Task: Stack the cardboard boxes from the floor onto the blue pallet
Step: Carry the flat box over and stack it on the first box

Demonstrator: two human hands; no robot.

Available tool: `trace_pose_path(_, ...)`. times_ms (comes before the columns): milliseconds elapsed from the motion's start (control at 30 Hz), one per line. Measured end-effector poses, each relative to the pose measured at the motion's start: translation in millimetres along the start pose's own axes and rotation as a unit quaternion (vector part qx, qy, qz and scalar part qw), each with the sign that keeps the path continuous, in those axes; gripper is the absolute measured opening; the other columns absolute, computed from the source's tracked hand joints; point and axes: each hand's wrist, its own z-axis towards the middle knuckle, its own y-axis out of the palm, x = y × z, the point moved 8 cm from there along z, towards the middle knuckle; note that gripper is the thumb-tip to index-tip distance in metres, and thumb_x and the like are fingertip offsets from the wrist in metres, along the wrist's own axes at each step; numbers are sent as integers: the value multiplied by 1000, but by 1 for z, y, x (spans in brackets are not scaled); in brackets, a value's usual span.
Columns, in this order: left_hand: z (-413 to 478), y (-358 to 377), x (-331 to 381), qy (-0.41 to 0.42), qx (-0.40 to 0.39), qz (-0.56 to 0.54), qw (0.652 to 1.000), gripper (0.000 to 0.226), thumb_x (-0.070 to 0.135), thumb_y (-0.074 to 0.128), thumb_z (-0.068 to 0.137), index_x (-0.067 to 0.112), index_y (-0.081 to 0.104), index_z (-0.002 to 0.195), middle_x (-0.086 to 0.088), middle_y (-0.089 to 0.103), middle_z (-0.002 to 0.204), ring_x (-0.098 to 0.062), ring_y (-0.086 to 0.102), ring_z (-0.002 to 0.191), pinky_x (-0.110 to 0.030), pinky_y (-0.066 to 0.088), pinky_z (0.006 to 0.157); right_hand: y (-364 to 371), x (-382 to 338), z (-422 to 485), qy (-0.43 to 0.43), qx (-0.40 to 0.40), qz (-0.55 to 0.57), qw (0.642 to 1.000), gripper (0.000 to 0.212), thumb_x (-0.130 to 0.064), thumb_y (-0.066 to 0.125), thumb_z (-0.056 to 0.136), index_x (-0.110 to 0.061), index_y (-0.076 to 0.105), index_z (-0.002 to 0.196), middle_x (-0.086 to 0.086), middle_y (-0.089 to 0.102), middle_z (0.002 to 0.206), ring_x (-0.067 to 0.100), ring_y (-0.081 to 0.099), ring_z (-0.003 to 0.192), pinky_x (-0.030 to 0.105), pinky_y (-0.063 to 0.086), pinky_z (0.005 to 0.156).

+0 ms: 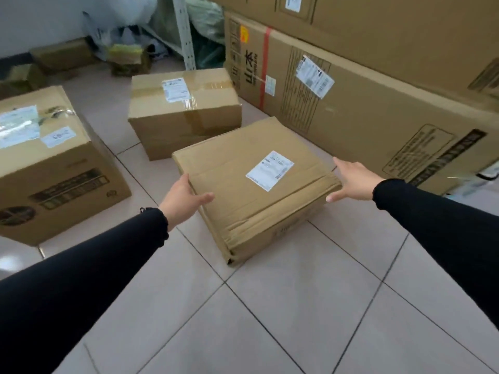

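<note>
From the head view, the flat box (256,184) lies on the floor (297,306) right in front of us, between our hands. Our left hand (183,198) touches its left edge, fingers loose and not yet gripping. Our right hand (351,182) is open just beside the right corner. We see no pallet.

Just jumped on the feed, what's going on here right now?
A person in black sleeves is reaching for the flat cardboard box on the tiled floor. The left hand is on its left edge; the right hand is at its right corner. The box still sits on the floor. Two more boxes wait behind it and to the left. No blue pallet is in view.
</note>
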Motion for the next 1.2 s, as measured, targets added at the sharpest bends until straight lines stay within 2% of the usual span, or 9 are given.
trace_pose_path(133, 20, 22, -19, -69, 27, -129, 989, 86, 26, 82, 85, 16, 27, 150, -2, 52, 143, -16, 52, 113, -32, 43, 92, 27, 17, 30, 6, -54, -9, 998, 141, -49, 89, 70, -20, -11, 165, 17, 37, 164, 37, 46, 142, 47, 49, 107)
trace_pose_path(200, 26, 34, -29, -96, 32, -177, 979, 93, 28, 85, 81, 16, 25, 151, 1, 53, 137, -17, 54, 114, -33, 44, 93, 37, 23, 54, -10, -57, 2, 998, 145, -54, 92, 52, -25, 2, 162, 14, 59, 143, 34, 62, 120, 48, 56, 95)
trace_pose_path(267, 31, 45, -36, -104, 29, -228, 968, 98, 29, 89, 76, 19, 26, 151, 3, 55, 138, -18, 58, 118, -36, 46, 101, 45, 27, 78, -31, -53, 3, 998, 133, -59, 85, 39, -29, 18, 149, 8, 68, 118, 30, 67, 103, 47, 58, 89)
trace_pose_path(367, 35, 48, -41, -100, 28, -283, 954, 106, 27, 91, 70, 22, 25, 152, 1, 57, 139, -20, 60, 122, -45, 45, 110, 32, 6, 71, -48, -35, -8, 998, 114, -51, 84, 52, -22, 25, 145, 6, 68, 100, 29, 66, 89, 42, 58, 82)
trace_pose_path(533, 21, 21, -35, -73, 53, -322, 943, 96, 19, 87, 78, 21, 25, 151, 1, 58, 138, -17, 61, 119, -42, 47, 107, 2, -26, 46, -89, 10, -5, 996, 89, -35, 89, 73, -20, 31, 139, -1, 66, 92, 22, 60, 82, 32, 44, 61)
trace_pose_path(767, -30, -81, 14, 13, 107, -343, 933, 89, 17, 84, 82, 22, 29, 152, 6, 63, 129, -10, 66, 109, -25, 56, 81, -79, -93, -10, -130, 75, -26, 988, 84, -47, 92, 66, -26, 35, 124, -3, 69, 93, 26, 65, 89, 43, 55, 78)
trace_pose_path(900, -61, -163, 43, 48, 145, -368, 917, 89, 18, 87, 77, 23, 34, 148, -2, 67, 129, -19, 71, 108, -42, 61, 87, -134, -150, -42, -162, 123, -17, 979, 85, -49, 91, 65, -26, 36, 127, 4, 70, 102, 28, 66, 92, 46, 56, 82)
trace_pose_path(1100, -127, -318, 56, 119, 254, -327, 903, 87, 16, 85, 80, 14, 28, 146, 2, 59, 127, -8, 64, 108, -25, 56, 85, -183, -282, -103, -258, 177, 58, 948, 101, -45, 90, 70, -18, 30, 146, 7, 66, 118, 30, 63, 106, 49, 53, 91)
trace_pose_path(1200, -166, -395, 33, 121, 298, -309, 895, 80, 21, 86, 79, 17, 30, 136, 0, 58, 123, -12, 66, 106, -29, 58, 80, -183, -358, -129, -309, 200, 111, 923, 102, -41, 93, 70, -20, 30, 147, 6, 64, 125, 29, 62, 112, 49, 52, 93)
